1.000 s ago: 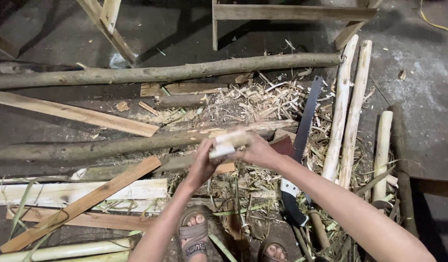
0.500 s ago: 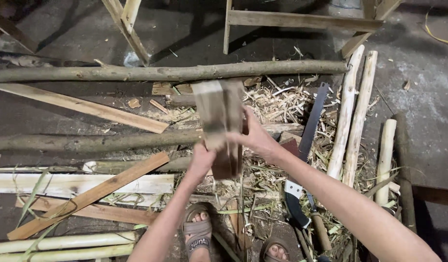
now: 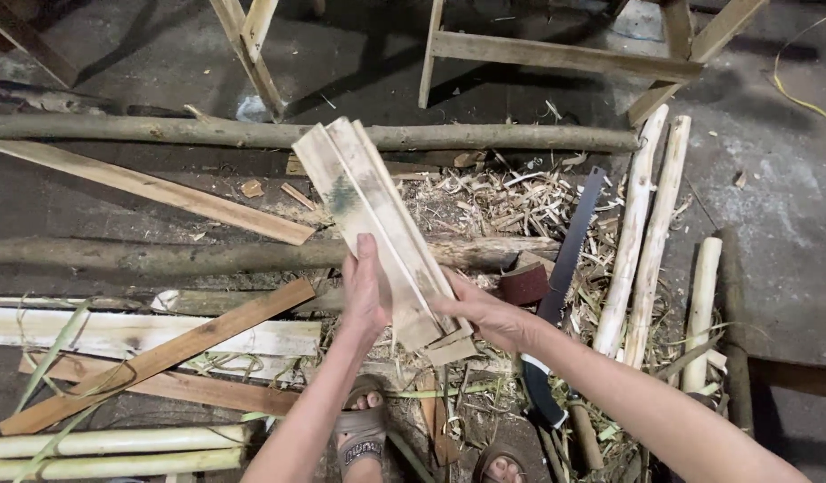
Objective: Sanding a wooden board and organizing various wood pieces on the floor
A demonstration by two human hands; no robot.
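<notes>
Head view: only view, looking down at floor (image 3: 771, 224).
Slats: bundle of pale split wooden slats (image 3: 377, 224), held tilted, upper ends fanned toward top left, lower ends between both hands, above floor litter.
Left hand: left hand (image 3: 366, 291) flat against bundle's left edge, fingers (image 3: 368, 259) pressed together, pointing up.
Right hand: right hand (image 3: 493, 315) gripping bundle's lower right edge, fingers wrapped under slats, partly hidden.
Saw: curved pruning saw (image 3: 561, 286) on floor just right of right hand, dark handle nearest.
Shavings: wood shavings (image 3: 502, 201) beyond bundle.
Poles: peeled pale poles (image 3: 646, 224) right of saw; long rough log (image 3: 252, 134) across top.
Feet: sandalled foot (image 3: 361, 438) below hands.
</notes>
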